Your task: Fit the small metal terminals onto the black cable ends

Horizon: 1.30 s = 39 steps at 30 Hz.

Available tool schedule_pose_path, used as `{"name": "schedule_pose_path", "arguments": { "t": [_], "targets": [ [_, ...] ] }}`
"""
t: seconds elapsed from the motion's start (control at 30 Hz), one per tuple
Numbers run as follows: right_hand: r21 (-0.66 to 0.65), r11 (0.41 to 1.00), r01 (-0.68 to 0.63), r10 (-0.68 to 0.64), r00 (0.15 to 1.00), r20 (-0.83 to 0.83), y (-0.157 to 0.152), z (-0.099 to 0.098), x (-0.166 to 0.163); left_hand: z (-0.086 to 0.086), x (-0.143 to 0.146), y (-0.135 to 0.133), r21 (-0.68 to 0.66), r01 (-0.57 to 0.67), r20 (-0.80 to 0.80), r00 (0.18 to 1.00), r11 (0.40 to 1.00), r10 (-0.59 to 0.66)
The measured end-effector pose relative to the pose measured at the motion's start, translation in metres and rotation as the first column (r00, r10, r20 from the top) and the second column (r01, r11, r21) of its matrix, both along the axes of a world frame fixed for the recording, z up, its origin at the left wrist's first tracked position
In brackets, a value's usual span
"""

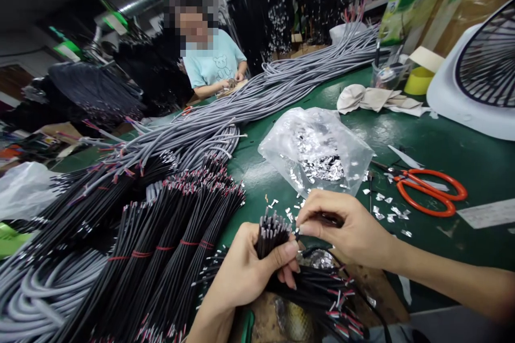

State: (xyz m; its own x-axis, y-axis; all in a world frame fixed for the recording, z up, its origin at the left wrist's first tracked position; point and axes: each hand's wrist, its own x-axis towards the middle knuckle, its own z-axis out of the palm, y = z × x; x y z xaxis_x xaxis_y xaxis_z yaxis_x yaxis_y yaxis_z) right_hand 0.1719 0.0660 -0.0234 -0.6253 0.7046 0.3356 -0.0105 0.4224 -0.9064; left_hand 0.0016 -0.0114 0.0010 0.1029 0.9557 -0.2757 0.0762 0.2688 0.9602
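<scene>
My left hand (251, 265) is wrapped round a bundle of thin black cables (273, 233), whose pale ends point upward above the thumb. Close beside those ends, my right hand (346, 225) has thumb and forefinger pinched together at a small dark piece by the bundle's edge. What exactly it pinches is too small to tell. A dark shape also shows under its curled fingers. More black cables (317, 286) with red and white wire ends lie below both hands. Just beyond them sits a clear plastic bag (281, 144) of small silvery foil pieces (328, 167).
Loose foil pieces (390, 213) and orange-handled scissors (432, 193) lie on the green table (438, 142). Black cable bundles tied with red bands (161, 249) fill the left. Long grey cables (257, 102) cross behind. A fan (454, 86) stands at right; a co-worker (215, 67) sits opposite.
</scene>
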Motion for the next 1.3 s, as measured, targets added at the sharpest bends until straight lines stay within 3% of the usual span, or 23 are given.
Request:
{"name": "schedule_pose_path", "arguments": {
  "t": [0.1,0.27,0.47,0.63,0.83,1.13,1.3],
  "targets": [
    [-0.026,1.0,0.016,-0.015,0.999,0.033,0.0006,-0.0021,-0.003,-0.0008,0.0029,-0.0001,-0.016,-0.009,-0.071,0.997,1.0,0.008],
    [-0.134,0.991,0.004,0.005,0.998,0.067,0.0006,-0.0016,-0.0052,-0.0028,0.0049,0.0033,0.105,-0.051,-0.271,0.959,0.993,0.078],
    [-0.07,0.996,-0.056,0.054,0.998,-0.028,0.0031,-0.0037,-0.003,-0.003,0.0046,0.0046,0.062,-0.032,-0.154,0.987,0.998,0.042],
    [-0.089,0.996,-0.032,0.037,0.998,0.052,0.0018,-0.0054,-0.0056,-0.0043,0.0064,0.0019,0.074,-0.001,-0.251,0.968,0.997,0.019],
    [-0.126,0.992,0.014,0.001,0.994,0.113,0.0002,-0.0061,-0.0063,-0.0094,0.0062,0.003,0.085,-0.066,-0.278,0.957,0.994,0.087],
    [-0.107,0.994,-0.019,0.021,1.0,0.02,0.0038,-0.0034,-0.0043,-0.0069,0.0058,0.0033,0.1,-0.028,-0.214,0.976,0.995,0.049],
    [-0.078,0.997,-0.008,0.014,0.996,0.089,0.0029,-0.0023,-0.0037,-0.0061,0.0067,0.0021,0.145,0.012,-0.35,0.936,0.989,0.04]
  ]
}}
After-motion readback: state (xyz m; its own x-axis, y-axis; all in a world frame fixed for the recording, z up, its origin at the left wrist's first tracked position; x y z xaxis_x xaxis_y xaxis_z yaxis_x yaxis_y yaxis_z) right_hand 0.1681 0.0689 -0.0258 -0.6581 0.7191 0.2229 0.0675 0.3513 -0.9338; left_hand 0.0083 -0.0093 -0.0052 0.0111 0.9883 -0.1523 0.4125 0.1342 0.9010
